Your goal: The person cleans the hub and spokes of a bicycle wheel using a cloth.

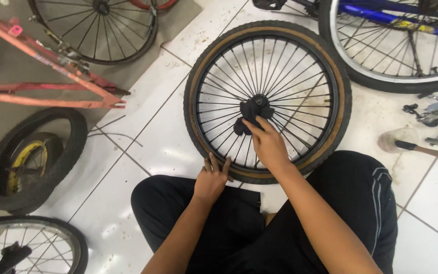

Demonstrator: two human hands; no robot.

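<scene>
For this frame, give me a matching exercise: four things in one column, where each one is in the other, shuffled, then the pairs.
Things:
1. left hand
2. right hand
3. pink bicycle frame
4. hammer

Places:
A. lying on the tiles at right
B. pressing a dark cloth on the wheel's hub
C. on the near edge of the tyre
D. upper left

Pairs: 1-C, 2-B, 3-D, 4-A

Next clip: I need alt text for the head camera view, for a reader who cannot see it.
A seated person's right hand presses a dark rag against the hub of a spoked bicycle wheel lying flat on a white tiled floor, while the left hand steadies its tan-walled tyre. Other wheels, a red frame and a blue bicycle surround them.
</scene>
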